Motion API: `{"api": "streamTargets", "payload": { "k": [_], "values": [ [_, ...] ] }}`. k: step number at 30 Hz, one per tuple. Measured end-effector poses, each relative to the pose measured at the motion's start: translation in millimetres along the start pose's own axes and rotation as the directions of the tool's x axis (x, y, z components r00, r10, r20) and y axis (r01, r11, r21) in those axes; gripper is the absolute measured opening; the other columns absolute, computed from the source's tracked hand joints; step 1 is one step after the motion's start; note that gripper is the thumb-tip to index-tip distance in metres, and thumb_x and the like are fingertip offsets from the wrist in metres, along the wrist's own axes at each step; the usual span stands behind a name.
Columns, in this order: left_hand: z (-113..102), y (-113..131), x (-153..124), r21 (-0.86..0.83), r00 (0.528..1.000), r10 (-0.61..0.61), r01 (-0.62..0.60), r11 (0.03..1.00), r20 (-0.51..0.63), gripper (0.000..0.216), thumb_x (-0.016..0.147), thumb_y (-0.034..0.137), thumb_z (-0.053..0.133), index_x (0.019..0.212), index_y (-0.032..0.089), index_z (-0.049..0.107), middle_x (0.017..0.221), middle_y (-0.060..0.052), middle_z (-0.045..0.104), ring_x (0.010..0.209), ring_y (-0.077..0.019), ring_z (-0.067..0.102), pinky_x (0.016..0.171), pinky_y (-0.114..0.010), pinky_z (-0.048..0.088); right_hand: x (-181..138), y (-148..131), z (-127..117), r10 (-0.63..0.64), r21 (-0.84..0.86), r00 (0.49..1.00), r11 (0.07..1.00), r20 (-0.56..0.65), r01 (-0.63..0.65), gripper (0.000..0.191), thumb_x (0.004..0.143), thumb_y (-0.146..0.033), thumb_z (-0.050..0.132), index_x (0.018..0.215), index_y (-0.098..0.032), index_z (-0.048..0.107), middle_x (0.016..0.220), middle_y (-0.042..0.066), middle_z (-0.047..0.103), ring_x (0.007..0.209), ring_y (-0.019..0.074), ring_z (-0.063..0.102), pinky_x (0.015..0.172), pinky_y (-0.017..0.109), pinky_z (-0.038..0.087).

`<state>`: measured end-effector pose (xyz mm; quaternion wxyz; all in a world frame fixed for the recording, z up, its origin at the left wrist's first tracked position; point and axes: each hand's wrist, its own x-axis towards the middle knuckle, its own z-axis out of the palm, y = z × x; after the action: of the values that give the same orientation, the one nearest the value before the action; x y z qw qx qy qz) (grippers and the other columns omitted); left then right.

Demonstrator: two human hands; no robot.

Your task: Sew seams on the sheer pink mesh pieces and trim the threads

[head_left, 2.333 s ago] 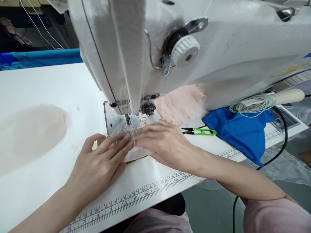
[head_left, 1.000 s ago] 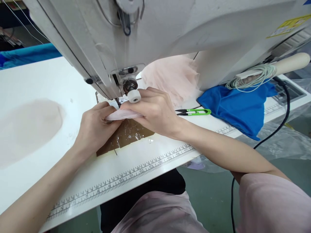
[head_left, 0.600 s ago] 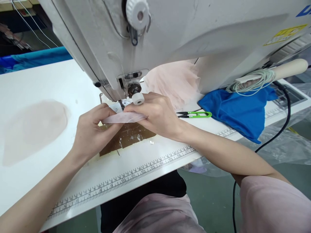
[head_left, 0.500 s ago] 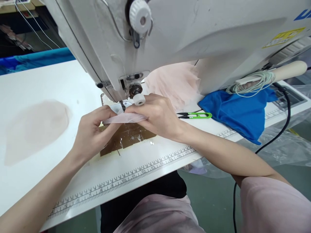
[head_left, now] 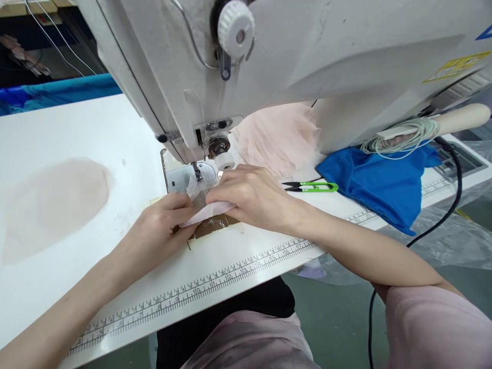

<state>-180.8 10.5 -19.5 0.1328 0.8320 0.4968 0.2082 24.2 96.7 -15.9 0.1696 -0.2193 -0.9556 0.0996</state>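
Between my two hands is a small piece of sheer pale pink fabric (head_left: 209, 211), stretched just in front of the sewing machine's presser foot (head_left: 197, 171). My left hand (head_left: 163, 225) pinches its left end, thumb below and fingers above. My right hand (head_left: 253, 197) is closed on its right end, with the fingertips partly hidden. A translucent part of the fabric reaches back toward the foot; whether it lies under it I cannot tell. The sewing machine (head_left: 284, 56) leans over both hands.
A flat sheer fabric piece (head_left: 57, 205) lies on the white table at left. Behind the needle area sits a pile of pink tulle (head_left: 279, 136). Green thread snips (head_left: 313, 187) and a blue cloth (head_left: 378, 179) lie at right. A printed ruler (head_left: 207, 289) runs along the front edge.
Both hands have drawn back from the needle toward the table's front edge, bringing the fabric along. More of the metal needle plate shows. The camera view has shifted slightly.
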Motion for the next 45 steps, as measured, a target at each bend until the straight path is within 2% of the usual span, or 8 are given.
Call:
{"api": "streamTargets", "payload": {
  "k": [4, 7, 9, 11, 14, 17, 34, 45],
  "values": [
    [8, 1, -3, 0.176, 0.985, 0.174, -0.173, 0.969, 0.006, 0.025, 0.094, 0.013, 0.047, 0.093, 0.011, 0.071, 0.074, -0.004, 0.058, 0.068, -0.0166, 0.055, 0.058, -0.029, 0.047, -3, 0, -2, -0.066, 0.02, 0.993, 0.998, 0.094, 0.065, 0.014, 0.088, -0.012, 0.061, 0.081, -0.019, 0.071, 0.076, 0.001, 0.07, 0.082, 0.0173, 0.063, 0.072, 0.029, 0.041],
    [11, 7, -5, 0.412, 0.949, 0.315, -0.281, 0.867, -0.016, 0.02, 0.092, 0.009, 0.052, 0.089, 0.009, 0.071, 0.069, -0.004, 0.061, 0.063, -0.0184, 0.055, 0.056, -0.034, 0.045, -6, -1, -2, -0.123, -0.021, 0.985, 0.992, 0.124, 0.126, 0.014, 0.086, -0.009, 0.062, 0.078, -0.016, 0.071, 0.083, 0.002, 0.073, 0.091, 0.0198, 0.063, 0.074, 0.031, 0.042],
    [13, 11, -8, 0.567, 0.924, 0.381, -0.294, 0.77, -0.038, 0.013, 0.088, 0.007, 0.058, 0.088, 0.009, 0.071, 0.071, -0.004, 0.067, 0.064, -0.0188, 0.058, 0.057, -0.035, 0.044, -8, -2, -1, -0.157, -0.056, 0.982, 0.985, 0.107, 0.164, 0.014, 0.086, -0.008, 0.062, 0.078, -0.016, 0.072, 0.091, 0.003, 0.074, 0.097, 0.0208, 0.062, 0.076, 0.033, 0.044],
    [16, 14, -11, 0.632, 0.919, 0.39, -0.269, 0.726, -0.056, 0.014, 0.087, 0.006, 0.06, 0.096, 0.009, 0.07, 0.089, -0.007, 0.074, 0.078, -0.0216, 0.065, 0.066, -0.038, 0.046, -9, -3, 0, -0.186, -0.08, 0.979, 0.978, 0.087, 0.193, 0.016, 0.088, -0.01, 0.06, 0.079, -0.016, 0.072, 0.097, 0.003, 0.075, 0.099, 0.0206, 0.062, 0.078, 0.033, 0.045],
    [20, 14, -16, 0.57, 0.942, 0.333, -0.248, 0.783, -0.046, 0.025, 0.091, 0.005, 0.054, 0.114, 0.007, 0.065, 0.124, -0.014, 0.068, 0.112, -0.0283, 0.063, 0.092, -0.046, 0.047, -10, -4, 0, -0.193, -0.105, 0.979, 0.974, 0.068, 0.199, 0.018, 0.091, -0.013, 0.058, 0.081, -0.015, 0.072, 0.098, 0.003, 0.075, 0.097, 0.0197, 0.064, 0.079, 0.034, 0.046],
    [21, 13, -20, 0.504, 0.952, 0.305, -0.251, 0.827, -0.027, 0.03, 0.093, 0.004, 0.049, 0.122, 0.002, 0.06, 0.128, -0.02, 0.063, 0.121, -0.0325, 0.06, 0.105, -0.053, 0.041, -10, -4, 0, -0.191, -0.115, 0.98, 0.974, 0.058, 0.196, 0.016, 0.09, -0.012, 0.059, 0.082, -0.015, 0.072, 0.099, 0.003, 0.076, 0.095, 0.0195, 0.065, 0.078, 0.034, 0.047],
    [20, 15, -18, 0.482, 0.962, 0.268, -0.208, 0.851, -0.057, 0.028, 0.094, 0.007, 0.048, 0.117, 0.003, 0.063, 0.12, -0.023, 0.067, 0.115, -0.0342, 0.064, 0.108, -0.062, 0.041, -9, -4, 4, -0.195, -0.129, 0.979, 0.971, 0.061, 0.202, 0.01, 0.089, -0.009, 0.06, 0.088, -0.012, 0.07, 0.097, 0.005, 0.076, 0.093, 0.0204, 0.068, 0.082, 0.035, 0.049],
    [19, 0, -8, 0.522, 0.96, 0.265, -0.181, 0.834, -0.09, 0.03, 0.094, 0.01, 0.048, 0.12, 0.006, 0.062, 0.121, -0.019, 0.068, 0.112, -0.0308, 0.066, 0.112, -0.064, 0.034, -4, 3, 10, -0.183, -0.168, 0.983, 0.97, -0.035, 0.175, 0.021, 0.09, -0.001, 0.049, 0.088, -0.011, 0.068, 0.1, 0.01, 0.076, 0.093, 0.0195, 0.069, 0.082, 0.033, 0.045]
  ]
}}
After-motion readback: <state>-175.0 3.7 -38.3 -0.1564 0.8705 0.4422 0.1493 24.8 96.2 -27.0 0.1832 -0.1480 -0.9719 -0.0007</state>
